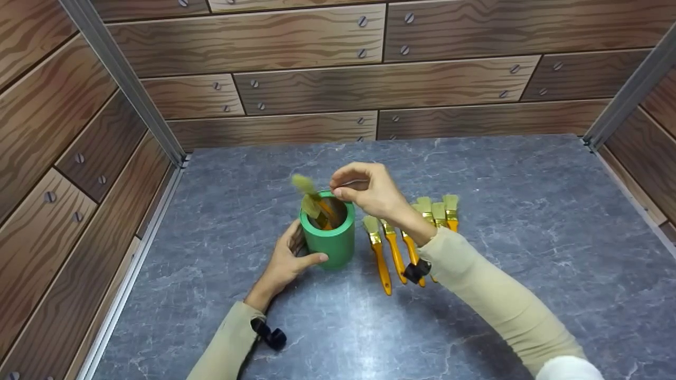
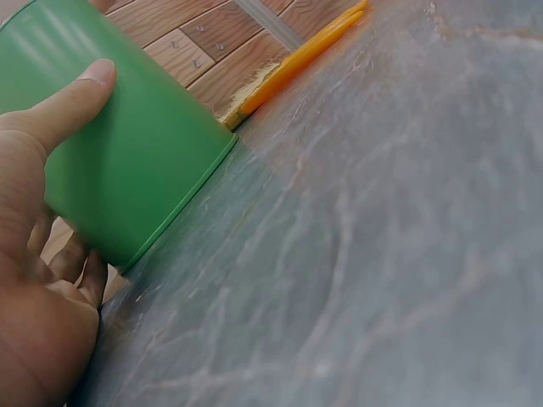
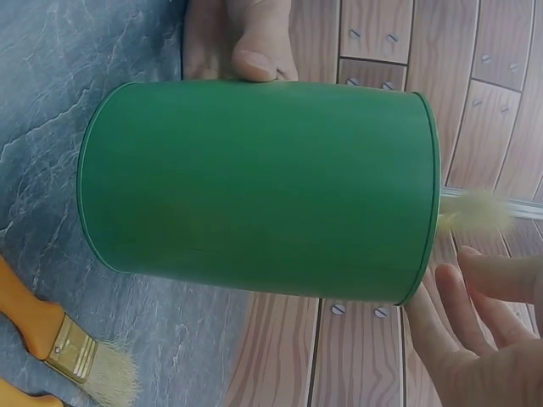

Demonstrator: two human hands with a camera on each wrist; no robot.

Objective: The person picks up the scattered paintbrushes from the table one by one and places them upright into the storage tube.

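along the far side: wood-patterned panels [image 1: 311,42]. before them, grey marbled surface [image 1: 222,211]. on it, left of centre, green container [image 1: 332,245], upright. left hand [image 1: 288,264] at container's left and near side, fingers curled round it. right hand [image 1: 377,192] beside the far right rim, fingers loosely bent, holding nothing. two brushes [image 1: 312,207] stand inside, bristles up, one blurred. to the right, loose brushes [image 1: 381,264] lie in a group, bristles toward far, partly hidden by right sleeve [image 1: 475,274].

The container [image 1: 334,247] looks smooth and satiny, the brushes [image 1: 378,256] rough-bristled with shiny metal bands [image 3: 73,349], the tabletop [image 1: 364,327] faintly glossy
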